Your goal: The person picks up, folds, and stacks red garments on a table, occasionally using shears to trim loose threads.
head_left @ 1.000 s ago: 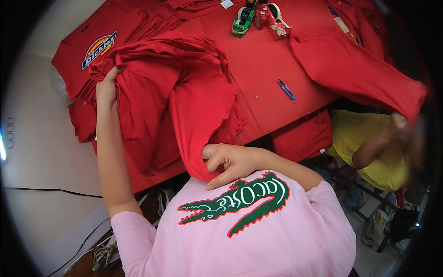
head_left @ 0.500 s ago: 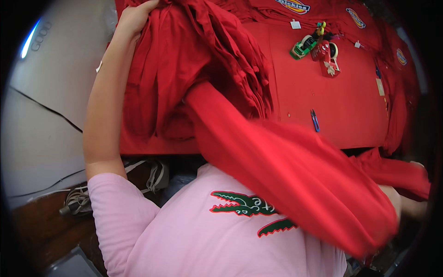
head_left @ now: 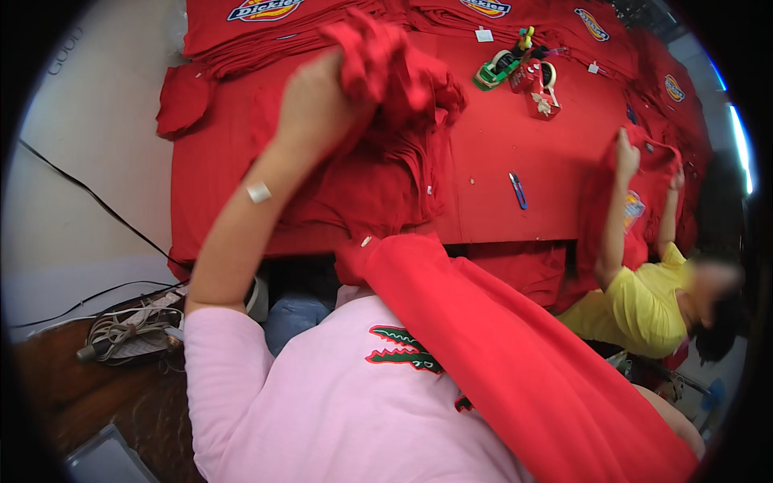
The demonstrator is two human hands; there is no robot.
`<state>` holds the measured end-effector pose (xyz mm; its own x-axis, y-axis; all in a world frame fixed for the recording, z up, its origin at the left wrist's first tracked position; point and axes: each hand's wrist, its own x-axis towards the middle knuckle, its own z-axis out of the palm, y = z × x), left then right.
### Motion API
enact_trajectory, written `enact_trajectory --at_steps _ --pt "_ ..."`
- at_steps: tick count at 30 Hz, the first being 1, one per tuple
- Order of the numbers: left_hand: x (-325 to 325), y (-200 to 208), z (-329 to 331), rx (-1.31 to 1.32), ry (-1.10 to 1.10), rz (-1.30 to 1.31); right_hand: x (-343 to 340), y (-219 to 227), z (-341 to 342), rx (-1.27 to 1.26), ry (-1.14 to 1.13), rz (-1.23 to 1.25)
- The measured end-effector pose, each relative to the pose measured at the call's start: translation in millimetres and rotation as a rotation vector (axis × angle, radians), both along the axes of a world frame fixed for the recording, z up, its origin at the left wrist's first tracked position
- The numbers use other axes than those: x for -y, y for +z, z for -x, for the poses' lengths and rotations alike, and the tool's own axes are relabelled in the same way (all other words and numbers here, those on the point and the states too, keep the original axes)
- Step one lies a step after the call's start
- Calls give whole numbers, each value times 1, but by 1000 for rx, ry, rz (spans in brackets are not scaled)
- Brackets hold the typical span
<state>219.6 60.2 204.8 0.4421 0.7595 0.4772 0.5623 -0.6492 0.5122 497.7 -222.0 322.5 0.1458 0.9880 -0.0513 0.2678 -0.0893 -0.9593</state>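
Note:
My left hand [head_left: 318,101] is raised over the table with its fingers closed on a bunched red garment [head_left: 378,60]; part of this hand is blurred. Below it lies a thick pile of red garments [head_left: 386,173]. A long piece of red cloth [head_left: 491,330] slants across my chest, from the table's front edge to the lower right. Bare skin of my right arm [head_left: 676,423] shows beside that cloth, which covers the rest of the arm. Covered by cloth, my right hand cannot be made out.
Blue thread snips [head_left: 518,191] lie on the red-covered table [head_left: 491,153]. Farther back stand a green tape dispenser [head_left: 495,71] and a red one [head_left: 543,101]. Stacked red shirts [head_left: 322,36] line the far edge. At right, a person in yellow [head_left: 644,310] holds up a red shirt. Coiled cables [head_left: 129,334] lie at left.
My left hand has moved right and nearer, lifting bunched cloth off the pile. The long red cloth has swung lower across my chest. The co-worker at right has come into view.

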Motion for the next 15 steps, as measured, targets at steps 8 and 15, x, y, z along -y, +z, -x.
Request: enact_trajectory --at_steps 8,15 --pt "163 -215 12 -592 -309 24 12 -1 3 -18 15 -50" --pt "160 -134 15 192 -729 1552 42 18 10 2 63 -14"
